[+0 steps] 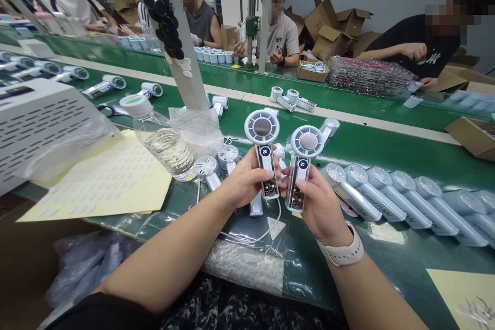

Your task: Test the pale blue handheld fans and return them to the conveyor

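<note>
My left hand (247, 180) is closed around a pale blue handheld fan (262, 129), its thumb on the front of the handle. A second handheld fan (308, 140) of the same kind is gripped upright in my right hand (319, 201), the thumb likewise on the front. Both displays read 20, and circuit boards show in the lower handles. The left fan's round centre looks dark, the right one's pinkish. Beneath my hands, a white cable (251, 241) curls over the green bench. Two more fans (207, 166) lie just left of my left hand.
Several fans (381, 191) lie in a row at right. A clear bottle (166, 147) stands left, by a yellow sheet (104, 180) of white stickers. Bubble wrap (243, 265) lies at the near edge. A post (181, 36) rises behind; co-workers sit across the green conveyor (348, 136).
</note>
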Motion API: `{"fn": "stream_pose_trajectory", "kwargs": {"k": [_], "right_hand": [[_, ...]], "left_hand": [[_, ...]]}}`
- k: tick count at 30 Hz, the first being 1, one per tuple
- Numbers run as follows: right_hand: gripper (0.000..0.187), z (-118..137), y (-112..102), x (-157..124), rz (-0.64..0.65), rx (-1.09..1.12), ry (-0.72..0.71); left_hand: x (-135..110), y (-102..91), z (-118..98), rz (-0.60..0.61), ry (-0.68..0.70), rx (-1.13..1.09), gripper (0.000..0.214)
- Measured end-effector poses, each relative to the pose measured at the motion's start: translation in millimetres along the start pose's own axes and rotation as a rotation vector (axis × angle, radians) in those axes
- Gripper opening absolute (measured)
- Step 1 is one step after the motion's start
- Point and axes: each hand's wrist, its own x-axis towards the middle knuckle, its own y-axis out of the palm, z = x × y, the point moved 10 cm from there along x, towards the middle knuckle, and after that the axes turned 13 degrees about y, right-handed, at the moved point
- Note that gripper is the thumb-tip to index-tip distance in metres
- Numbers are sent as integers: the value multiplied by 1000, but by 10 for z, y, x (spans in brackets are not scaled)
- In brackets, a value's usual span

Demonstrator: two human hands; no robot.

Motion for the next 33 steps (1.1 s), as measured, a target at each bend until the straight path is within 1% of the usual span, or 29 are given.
{"fn": "stream_pose_trajectory", "kwargs": {"k": [4,7,8,11,13,17,22,24,28,30,33], "right_hand": [[24,-29,-44,1,-40,59,17],[21,-31,-70,0,-69,41,14],[21,-30,-60,-1,-60,30,17],[26,-22,23,-12,20,4,30],[29,2,42,-22,40,-4,15],[25,25,-42,-9,-34,-11,-19],[22,-13,-94,27,-80,10,-6],[22,-33,-103,35,-88,25,6],[23,-55,-78,47,-65,22,18],[23,-49,-69,47,-54,32,10],[20,-26,-58,42,-37,39,-9]], "left_hand": [[42,-114,-6,-89,5,41,46],[61,-185,-52,-160,26,78,40],[64,-176,-71,-154,35,88,40],[56,-64,-75,-52,23,84,42],[49,-34,-65,-16,20,104,40],[54,-119,-20,-72,-1,162,38],[67,-135,-11,-100,-9,142,46],[67,-150,-12,-119,-6,146,47],[61,-190,9,-138,-1,167,41],[56,-193,35,-125,-14,162,40],[53,-156,69,-68,-41,166,36]]}}
